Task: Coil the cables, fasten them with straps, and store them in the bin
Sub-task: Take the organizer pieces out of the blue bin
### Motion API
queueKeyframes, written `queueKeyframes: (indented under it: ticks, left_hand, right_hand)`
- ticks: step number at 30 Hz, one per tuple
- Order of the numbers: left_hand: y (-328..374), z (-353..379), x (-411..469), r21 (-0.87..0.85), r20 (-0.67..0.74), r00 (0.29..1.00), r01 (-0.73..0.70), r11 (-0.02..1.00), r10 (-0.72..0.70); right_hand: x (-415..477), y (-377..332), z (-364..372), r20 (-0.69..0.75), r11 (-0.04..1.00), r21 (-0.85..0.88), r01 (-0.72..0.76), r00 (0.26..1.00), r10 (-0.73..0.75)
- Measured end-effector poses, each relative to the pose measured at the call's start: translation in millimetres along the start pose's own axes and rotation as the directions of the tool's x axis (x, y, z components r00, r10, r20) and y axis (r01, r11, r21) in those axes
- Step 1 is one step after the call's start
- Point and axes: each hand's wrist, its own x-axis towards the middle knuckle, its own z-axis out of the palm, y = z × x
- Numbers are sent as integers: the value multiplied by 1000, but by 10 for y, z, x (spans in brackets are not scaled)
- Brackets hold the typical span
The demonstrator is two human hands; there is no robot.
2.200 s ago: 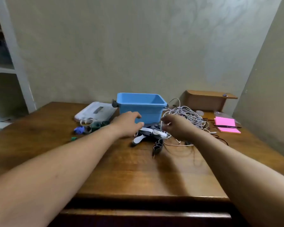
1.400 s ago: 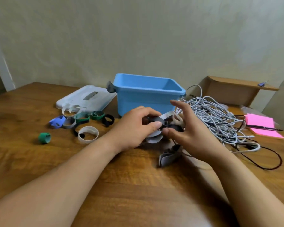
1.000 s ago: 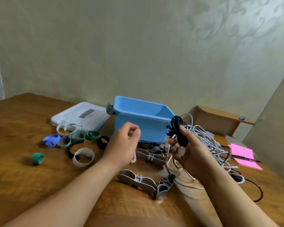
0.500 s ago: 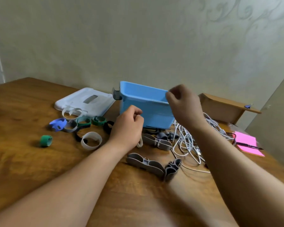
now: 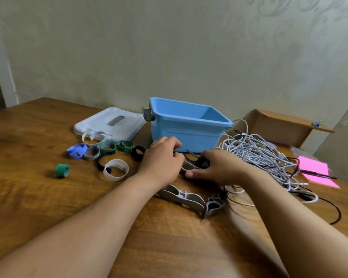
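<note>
Wooden table [image 5: 48, 197], black cable [image 5: 203, 163] within curled fingers [image 5: 214, 155] of right hand [image 5: 224, 169]

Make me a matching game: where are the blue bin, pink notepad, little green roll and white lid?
1. blue plastic bin
2. pink sticky-note pad
3. small green rolled strap
4. flat white plastic lid

A. far right, under a black pen
B. alone, leftmost on the wooden table
C. left of the bin, lying flat
D. middle, open top, near the wall

Pairs: 1-D, 2-A, 3-B, 4-C
</note>
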Motion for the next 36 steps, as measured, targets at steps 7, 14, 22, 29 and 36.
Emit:
queueKeyframes:
  ticks: [7,14,22,29,36]
  left_hand:
    - [-20,36,2,12,21,1000,19,1000,-19]
    - [-2,33,-11,177,198,980,-8,984,-27]
    - [-13,45,8,208,207,978,-17,978,-27]
    - [18,10,-7,197,241,969,6,980,-54]
    - [-36,-47,46,56,317,944,82,995,-96]
  right_hand:
    - [-70,-73,145,-123,994,105,24,992,-11]
    - [-294,235,-14,127,913,402,69,983,-131]
    - [-244,257,22,-250,894,441,76,967,41]
    - [-28,-161,114,-120,874,465,144,988,-99]
    - [-225,84,159,-121,946,306,105,990,-71]
